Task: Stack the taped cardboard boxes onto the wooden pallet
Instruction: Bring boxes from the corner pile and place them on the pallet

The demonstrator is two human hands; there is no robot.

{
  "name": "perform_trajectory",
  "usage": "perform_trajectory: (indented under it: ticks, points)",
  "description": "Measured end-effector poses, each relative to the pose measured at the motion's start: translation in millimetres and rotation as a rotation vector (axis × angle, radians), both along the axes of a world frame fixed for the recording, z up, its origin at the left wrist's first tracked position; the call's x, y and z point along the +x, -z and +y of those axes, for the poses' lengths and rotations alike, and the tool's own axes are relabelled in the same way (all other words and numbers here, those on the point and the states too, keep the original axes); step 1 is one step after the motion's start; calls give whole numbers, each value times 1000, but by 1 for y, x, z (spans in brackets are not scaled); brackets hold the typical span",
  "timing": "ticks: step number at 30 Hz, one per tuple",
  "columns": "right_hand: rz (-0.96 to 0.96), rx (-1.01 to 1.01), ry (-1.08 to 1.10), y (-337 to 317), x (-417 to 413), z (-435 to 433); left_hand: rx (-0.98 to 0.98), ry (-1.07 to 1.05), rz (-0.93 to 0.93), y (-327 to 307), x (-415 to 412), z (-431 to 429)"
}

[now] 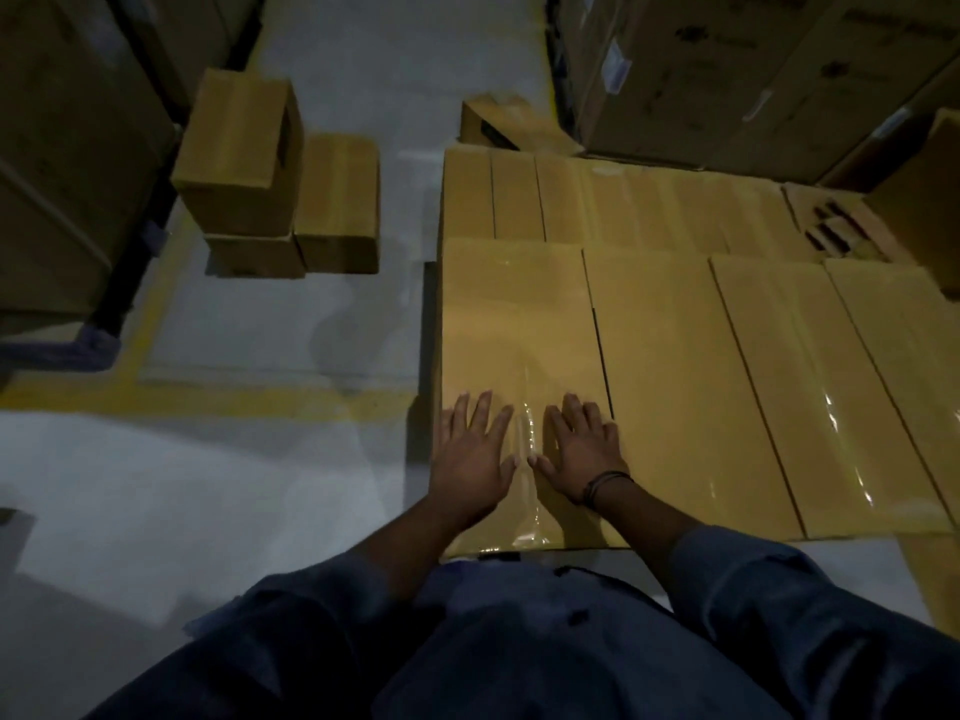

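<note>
Looking down from the head view: left hand (470, 454) and right hand (579, 449) both lay flat with fingers spread, gripping nothing, resting on top of the taped box (519, 324), one on each side of its glossy tape seam (527, 423). That box sat at the left end of the near row, just beside the next box (660, 381). Loose cartons (244, 153) stood on the floor (260, 330), well apart to the left.
</note>
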State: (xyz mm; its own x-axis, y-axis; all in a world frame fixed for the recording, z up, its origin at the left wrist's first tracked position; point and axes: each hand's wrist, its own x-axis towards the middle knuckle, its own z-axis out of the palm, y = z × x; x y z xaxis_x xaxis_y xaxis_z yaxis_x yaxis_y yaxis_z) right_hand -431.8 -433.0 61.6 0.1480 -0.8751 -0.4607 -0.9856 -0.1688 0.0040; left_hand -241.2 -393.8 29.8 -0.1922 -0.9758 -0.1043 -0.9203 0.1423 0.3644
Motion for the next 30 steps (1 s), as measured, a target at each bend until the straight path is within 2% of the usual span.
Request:
perform_trajectory:
  ticks: [4, 7, 13, 21, 30]
  points:
    - [-34, 49, 133, 4, -37, 18, 109, 5, -79, 0, -19, 8]
    - [-33, 92, 61, 4, -62, 27, 169, -5, -142, -3, -31, 16]
    - [-126, 54, -19, -5, -82, 29, 222, -54, -174, -24, -59, 34]
    - [-268, 14, -101, -22, -67, 33, 178, -167, -177, -65, -68, 52]
    - [-457, -53, -147, -39, -1, 28, 99, -276, -226, -93, -18, 51]
